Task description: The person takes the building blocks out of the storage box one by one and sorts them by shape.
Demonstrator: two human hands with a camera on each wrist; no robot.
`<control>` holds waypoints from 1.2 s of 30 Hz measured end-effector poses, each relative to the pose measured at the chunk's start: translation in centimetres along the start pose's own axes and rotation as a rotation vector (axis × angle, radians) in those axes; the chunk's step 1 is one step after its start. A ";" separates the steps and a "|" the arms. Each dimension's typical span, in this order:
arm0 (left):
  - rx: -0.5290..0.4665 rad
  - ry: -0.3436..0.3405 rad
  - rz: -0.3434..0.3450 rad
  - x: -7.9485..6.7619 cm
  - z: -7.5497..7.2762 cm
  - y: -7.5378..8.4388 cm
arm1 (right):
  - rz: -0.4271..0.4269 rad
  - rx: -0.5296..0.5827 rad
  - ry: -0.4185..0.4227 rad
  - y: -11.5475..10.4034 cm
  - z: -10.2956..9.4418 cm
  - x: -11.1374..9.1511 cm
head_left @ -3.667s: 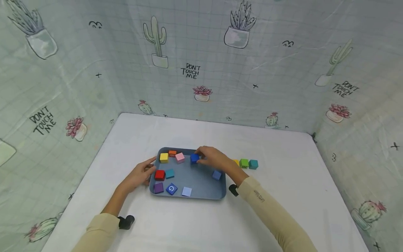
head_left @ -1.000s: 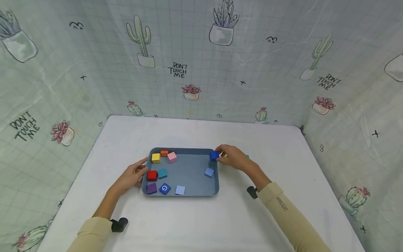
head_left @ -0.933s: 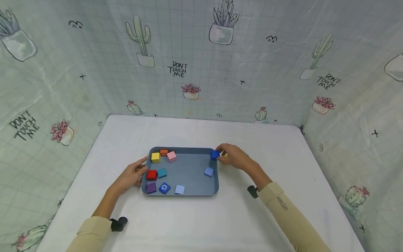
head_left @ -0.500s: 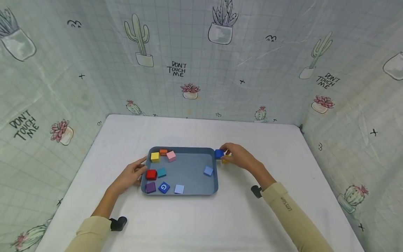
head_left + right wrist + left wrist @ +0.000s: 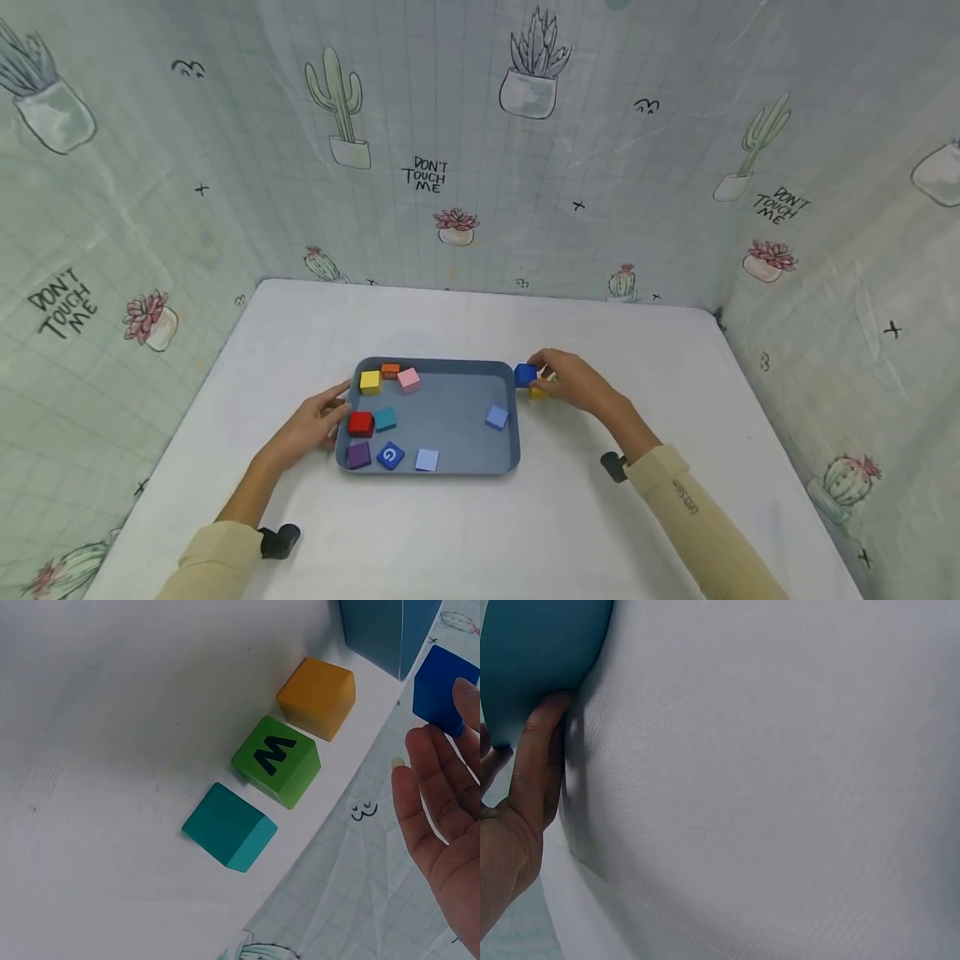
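Note:
My right hand (image 5: 576,381) pinches a dark blue cube (image 5: 524,375) between thumb and fingers, just outside the tray's far right corner. The right wrist view also shows this blue cube (image 5: 442,686) in the fingers. A yellow-orange cube (image 5: 316,697) is close by, partly covered by the hand in the head view. My left hand (image 5: 307,429) touches the left side of the blue-grey tray (image 5: 457,468); the left wrist view has its fairly straight fingers (image 5: 534,761) against the tray's outer wall (image 5: 540,652).
Beyond the yellow-orange cube, a green lettered cube (image 5: 276,761) and a teal cube (image 5: 229,827) continue a row on the white table (image 5: 585,533). Several blocks lie in the tray, among them a red one (image 5: 361,424), a pink one (image 5: 408,381) and a light blue one (image 5: 497,417).
My right hand has carried the dark blue cube rightward from inside the tray, past its right rim, to beside the far right corner. The left hand stays at the tray's left side.

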State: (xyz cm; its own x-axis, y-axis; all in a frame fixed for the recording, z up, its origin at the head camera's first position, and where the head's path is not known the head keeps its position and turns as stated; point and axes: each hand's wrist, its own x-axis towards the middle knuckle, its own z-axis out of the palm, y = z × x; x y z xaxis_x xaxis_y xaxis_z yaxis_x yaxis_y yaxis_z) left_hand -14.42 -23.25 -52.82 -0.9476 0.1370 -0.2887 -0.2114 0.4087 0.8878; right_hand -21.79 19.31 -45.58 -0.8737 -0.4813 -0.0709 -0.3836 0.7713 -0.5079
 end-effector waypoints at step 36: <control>-0.010 0.000 -0.020 0.4 0.1 -0.6 | 0.016 0.032 0.037 2.2 -1.4 -0.1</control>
State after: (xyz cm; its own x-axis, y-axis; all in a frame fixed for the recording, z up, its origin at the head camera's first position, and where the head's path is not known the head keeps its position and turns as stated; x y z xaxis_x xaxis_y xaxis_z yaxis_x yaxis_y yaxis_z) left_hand -14.59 -23.33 -53.51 -0.9432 0.1289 -0.3061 -0.2324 0.4024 0.8855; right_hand -22.96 21.67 -45.48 -0.8905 -0.4525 -0.0478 -0.3600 0.7649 -0.5342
